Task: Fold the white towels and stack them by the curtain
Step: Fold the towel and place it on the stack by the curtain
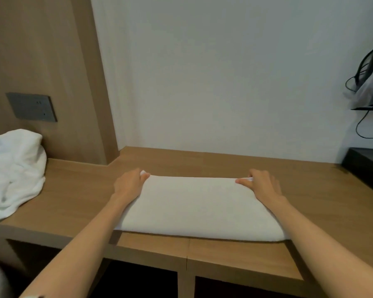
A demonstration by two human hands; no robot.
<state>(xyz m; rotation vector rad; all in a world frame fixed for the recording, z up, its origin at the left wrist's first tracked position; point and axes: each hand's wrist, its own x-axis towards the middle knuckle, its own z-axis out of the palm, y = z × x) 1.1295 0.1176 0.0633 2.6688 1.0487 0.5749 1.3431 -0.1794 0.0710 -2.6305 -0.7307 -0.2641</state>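
Folded towel (198, 207) lies flat and smooth on the wooden counter (78, 190), its doubled edge nearest. Left hand (128, 182) and right hand (261, 182) each pinch a far corner. Off left, a crumpled towel (13, 171) sits heaped.

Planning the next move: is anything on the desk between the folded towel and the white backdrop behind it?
Nothing visible. The desk behind the folded towel is bare wood up to the white backdrop; the crumpled towel lies off left, the black object off right. Left hand and right hand pinch its far corners.
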